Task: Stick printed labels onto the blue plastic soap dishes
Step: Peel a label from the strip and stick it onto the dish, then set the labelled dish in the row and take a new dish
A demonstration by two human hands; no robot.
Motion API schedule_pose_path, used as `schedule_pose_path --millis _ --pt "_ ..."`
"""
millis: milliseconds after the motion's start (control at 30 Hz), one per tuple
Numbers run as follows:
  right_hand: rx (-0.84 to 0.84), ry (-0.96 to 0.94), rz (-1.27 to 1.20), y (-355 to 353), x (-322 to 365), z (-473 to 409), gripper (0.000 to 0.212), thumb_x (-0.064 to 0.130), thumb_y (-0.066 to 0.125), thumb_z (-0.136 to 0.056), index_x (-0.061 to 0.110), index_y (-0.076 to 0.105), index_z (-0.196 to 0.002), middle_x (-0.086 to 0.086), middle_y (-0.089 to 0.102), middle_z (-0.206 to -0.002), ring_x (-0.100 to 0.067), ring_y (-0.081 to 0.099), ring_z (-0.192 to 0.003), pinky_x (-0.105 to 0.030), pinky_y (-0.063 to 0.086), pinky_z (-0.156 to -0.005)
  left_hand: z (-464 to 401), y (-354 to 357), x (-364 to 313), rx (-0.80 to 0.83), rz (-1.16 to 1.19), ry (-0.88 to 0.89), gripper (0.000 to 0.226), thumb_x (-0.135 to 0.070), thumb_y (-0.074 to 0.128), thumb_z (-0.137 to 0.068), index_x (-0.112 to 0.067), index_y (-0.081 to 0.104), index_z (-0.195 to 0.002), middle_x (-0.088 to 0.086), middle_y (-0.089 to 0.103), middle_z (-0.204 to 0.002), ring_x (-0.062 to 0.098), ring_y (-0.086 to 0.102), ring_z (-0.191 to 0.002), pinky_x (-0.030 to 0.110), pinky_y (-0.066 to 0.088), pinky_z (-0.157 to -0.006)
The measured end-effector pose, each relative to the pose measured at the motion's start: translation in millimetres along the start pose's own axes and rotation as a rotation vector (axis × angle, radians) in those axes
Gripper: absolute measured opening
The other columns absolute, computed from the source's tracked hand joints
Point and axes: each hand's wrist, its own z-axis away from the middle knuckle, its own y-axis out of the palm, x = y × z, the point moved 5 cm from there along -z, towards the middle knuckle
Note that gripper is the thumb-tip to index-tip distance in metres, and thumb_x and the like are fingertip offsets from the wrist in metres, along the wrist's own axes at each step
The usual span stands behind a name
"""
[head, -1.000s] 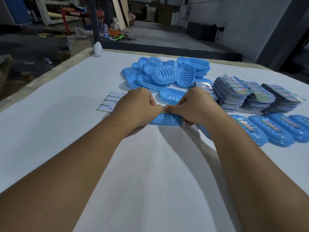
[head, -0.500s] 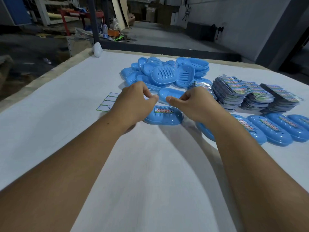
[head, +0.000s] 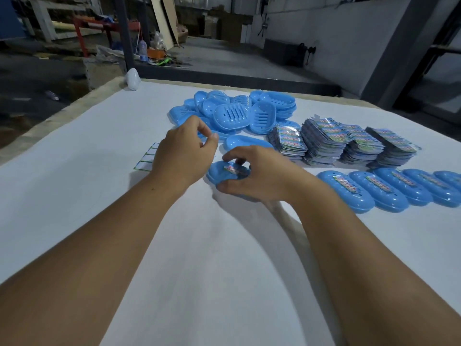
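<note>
Two hands over the white table (head: 99, 171) right now. My right hand (head: 259, 176) has the blue soap dish (head: 219, 174) I'm working on: thumb hooked on the near edge, fingers curled over the far side, so the dish is gripped between them. It's flipped bottom-up near the middle of the table, and the printed label (head: 233, 169) is on its back, partly hidden under my fingertips. Can't tell if the dish is lifted a bit or flat on the table.

My left hand (head: 183, 151) is just left of the dish, not touching it, hanging above the table with the fingers loosely curled and thumb and forefinger close together. Doesn't look like there's anything in it.

Behind my left hand is a sheet of sticker backing (head: 147, 158), mostly covered by my wrist. One more dish (head: 245, 141) sits just past the one I'm holding. Further back is the heap of unlabelled dishes (head: 234, 113), piled every which way, some showing their slots. To the right of that are the stacks of label sheets (head: 344, 143), four or so piles side by side. In front of those stacks, the finished dishes (head: 389, 189) are lined up in a row along the right side, each bottom-up with a colourful label across it, running off the edge of the view.

A small white object (head: 132, 79) sits at the far left corner of the table.
</note>
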Motion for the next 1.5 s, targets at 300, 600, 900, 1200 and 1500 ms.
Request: schedule_pose_path --millis 300,600,900,1200,1500 --pt "-0.155 0.257 0.292 -2.5 -1.4 38.0 0.066 0.074 0.053 -0.078 0.029 0.06 -0.126 -0.005 0.057 -0.126 -0.036 0.048 -0.118 -0.045 0.04 -0.099 3.6 0.7 -2.3 0.023 0.032 -0.004 0.02 -0.039 0.062 -0.093 -0.025 0.055 -0.105 0.002 0.067 -0.08 0.026 0.063 -0.082 0.04 0.051 -0.075" --pt "-0.244 0.424 0.23 -7.7 -14.6 58.9 0.061 0.067 0.055 -0.081 0.023 0.059 -0.122 -0.007 0.053 -0.128 -0.036 0.042 -0.123 -0.047 0.035 -0.097 6.5 2.8 -5.4 0.026 0.022 -0.014 0.019 -0.04 0.064 -0.093 -0.027 0.056 -0.105 0.001 0.066 -0.08 0.023 0.062 -0.077 0.035 0.047 -0.069" --pt "-0.248 0.518 0.178 -14.7 -35.4 65.2 0.058 0.065 0.058 -0.081 0.029 0.061 -0.127 -0.004 0.053 -0.132 -0.035 0.041 -0.126 -0.048 0.032 -0.098 6.8 5.4 -4.8 0.054 0.034 -0.007 0.017 -0.039 0.063 -0.094 -0.027 0.056 -0.103 -0.001 0.065 -0.078 0.02 0.061 -0.075 0.033 0.043 -0.067" --pt "-0.281 0.617 0.1 -27.7 -65.8 72.5 0.057 0.059 0.063 -0.08 0.035 0.059 -0.131 -0.004 0.054 -0.135 -0.035 0.04 -0.13 -0.048 0.03 -0.104 6.5 5.2 -3.0 0.084 0.022 0.013 0.015 -0.039 0.063 -0.094 -0.026 0.059 -0.101 -0.001 0.065 -0.077 0.021 0.061 -0.078 0.033 0.043 -0.068" --pt "-0.32 0.568 0.084 -36.3 -67.5 64.1 0.054 0.058 0.069 -0.078 0.036 0.061 -0.126 -0.002 0.054 -0.135 -0.034 0.039 -0.13 -0.047 0.035 -0.103 5.9 6.8 -1.6 0.113 0.017 0.0 0.013 -0.039 0.062 -0.093 -0.027 0.06 -0.098 -0.002 0.067 -0.075 0.019 0.063 -0.076 0.032 0.047 -0.068"
